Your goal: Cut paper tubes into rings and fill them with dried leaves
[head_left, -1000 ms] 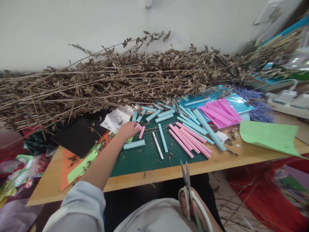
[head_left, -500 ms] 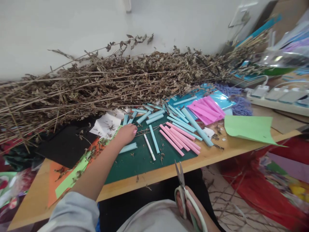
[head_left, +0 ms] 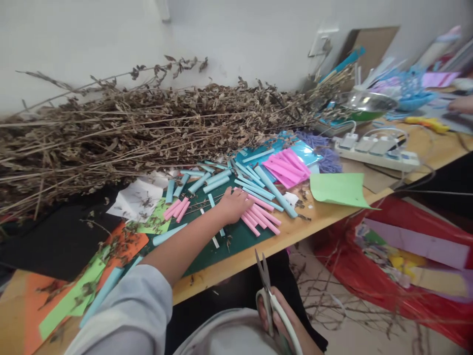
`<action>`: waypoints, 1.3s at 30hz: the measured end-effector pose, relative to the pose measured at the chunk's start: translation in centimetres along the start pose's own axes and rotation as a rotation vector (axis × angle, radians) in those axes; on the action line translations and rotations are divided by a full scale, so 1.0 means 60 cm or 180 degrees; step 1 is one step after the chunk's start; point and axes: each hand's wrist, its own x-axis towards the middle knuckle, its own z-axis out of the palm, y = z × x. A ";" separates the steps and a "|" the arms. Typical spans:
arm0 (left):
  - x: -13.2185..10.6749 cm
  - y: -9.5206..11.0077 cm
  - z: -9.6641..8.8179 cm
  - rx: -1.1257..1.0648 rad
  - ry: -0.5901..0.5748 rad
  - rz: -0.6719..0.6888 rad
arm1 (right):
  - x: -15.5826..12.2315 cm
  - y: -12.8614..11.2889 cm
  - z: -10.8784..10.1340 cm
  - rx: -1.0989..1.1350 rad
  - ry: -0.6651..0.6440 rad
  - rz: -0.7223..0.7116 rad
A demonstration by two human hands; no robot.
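Observation:
My left hand [head_left: 233, 205] reaches over the left ends of several long pink paper rolls [head_left: 264, 218], fingers spread, fingertips touching or just above them. Short pink pieces [head_left: 176, 209] lie to its left on the green cutting mat [head_left: 207, 252]. Partly under my forearm are a thin blue roll and a white stick [head_left: 215, 241]. Behind the hand, several light blue paper rolls [head_left: 216, 184] are scattered. In front of the table edge, my right hand [head_left: 283, 313] holds scissors [head_left: 264, 273] by their white handles, points upward, blades slightly apart.
Dried stalks [head_left: 155, 123] are heaped along the wall. Magenta strips [head_left: 286, 167] lie on a blue packet, beside a green sheet [head_left: 338, 190]. A loaded power strip [head_left: 379, 155] stands at right. Below hangs a red bag [head_left: 340, 266]; another person's hand [head_left: 461, 104] shows far right.
My left hand has moved right, from beside the short pieces to the long pink rolls. The short pink pieces are now uncovered. The view has turned right; the scissors stay in my right hand.

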 end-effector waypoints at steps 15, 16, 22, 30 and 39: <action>-0.049 0.016 0.011 -0.0193 0.0271 0.0195 | 0.001 -0.010 -0.005 0.0021 0.0112 0.0078; -0.054 0.013 0.013 -0.0222 0.0252 0.0127 | 0.001 -0.006 -0.007 0.0034 0.0136 0.0080; -0.076 -0.019 0.023 -0.0539 0.0062 -0.0527 | 0.005 0.007 -0.014 -0.0113 0.0233 -0.0082; -0.143 -0.001 -0.014 -0.1374 0.0318 -0.1055 | 0.012 -0.020 0.015 -0.0485 0.0156 0.0073; -0.253 0.052 -0.004 -0.4556 0.0170 -0.1808 | 0.036 -0.009 0.034 -0.1819 -0.0076 -0.0011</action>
